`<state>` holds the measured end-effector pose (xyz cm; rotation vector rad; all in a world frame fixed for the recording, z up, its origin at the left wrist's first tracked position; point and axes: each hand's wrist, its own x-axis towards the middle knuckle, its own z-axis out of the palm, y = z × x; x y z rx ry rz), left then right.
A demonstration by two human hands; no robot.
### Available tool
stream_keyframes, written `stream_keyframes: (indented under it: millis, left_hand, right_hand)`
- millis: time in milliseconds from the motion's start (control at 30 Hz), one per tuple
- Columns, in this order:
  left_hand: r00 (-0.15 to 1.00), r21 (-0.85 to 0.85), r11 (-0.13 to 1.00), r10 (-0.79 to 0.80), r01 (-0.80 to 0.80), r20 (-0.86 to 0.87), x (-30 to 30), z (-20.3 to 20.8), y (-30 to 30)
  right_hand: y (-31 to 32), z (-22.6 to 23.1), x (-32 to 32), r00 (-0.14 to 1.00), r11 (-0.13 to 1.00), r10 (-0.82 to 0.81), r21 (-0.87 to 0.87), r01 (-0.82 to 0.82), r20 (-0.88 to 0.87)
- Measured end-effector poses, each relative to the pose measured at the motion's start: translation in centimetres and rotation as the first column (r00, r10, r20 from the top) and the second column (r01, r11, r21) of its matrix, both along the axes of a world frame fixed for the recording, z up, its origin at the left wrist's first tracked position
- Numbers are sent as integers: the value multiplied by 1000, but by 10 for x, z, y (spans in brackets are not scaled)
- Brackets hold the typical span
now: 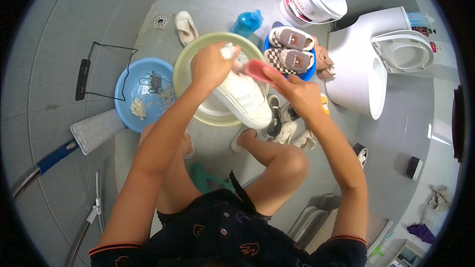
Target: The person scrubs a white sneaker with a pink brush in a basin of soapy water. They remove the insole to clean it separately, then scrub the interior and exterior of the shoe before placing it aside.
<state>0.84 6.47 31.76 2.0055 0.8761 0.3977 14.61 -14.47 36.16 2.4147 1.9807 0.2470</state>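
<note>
A white sneaker (246, 103) is held tilted over a yellow-green basin (182, 62), its toe toward me. My left hand (213, 66) grips it at the heel end, with white suds or cloth showing by the fingers. My right hand (299, 94) is closed around a pinkish-red scrubbing brush (262, 71). The brush is against or just over the shoe's opening; its bristles are hidden. To the left, a light blue basin (124, 81) holds grey shoelaces (154, 83) and off-white shoelaces (140, 109).
A blue bottle (247, 22) and a cream shoe (186, 28) lie beyond the basin. At right are a blue tub (310, 73) with checkered shoes (292, 60), a white bucket (324, 0) and a toilet (354, 69). Several shoes (284, 131) stand near my knee; a flat mop (96, 131) leans left.
</note>
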Motion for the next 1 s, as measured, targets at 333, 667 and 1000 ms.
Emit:
stream_keyframes:
  millis: [333, 667, 1000]
  left_hand:
    - [1000, -15, 1000, 22, -22, 8, -8, -6, 5]
    - [997, 115, 991, 70, -67, -24, -13, -1, 9]
    - [990, 102, 995, -11, -4, 141, -9, -2, 4]
  right_hand:
    - [0, -6, 14, 999, 1000, 29, 10, -30, 40]
    - [33, -19, -32, 995, 997, 25, 71, -18, -94]
    - [-20, -6, 11, 985, 985, -155, 68, 160, -73]
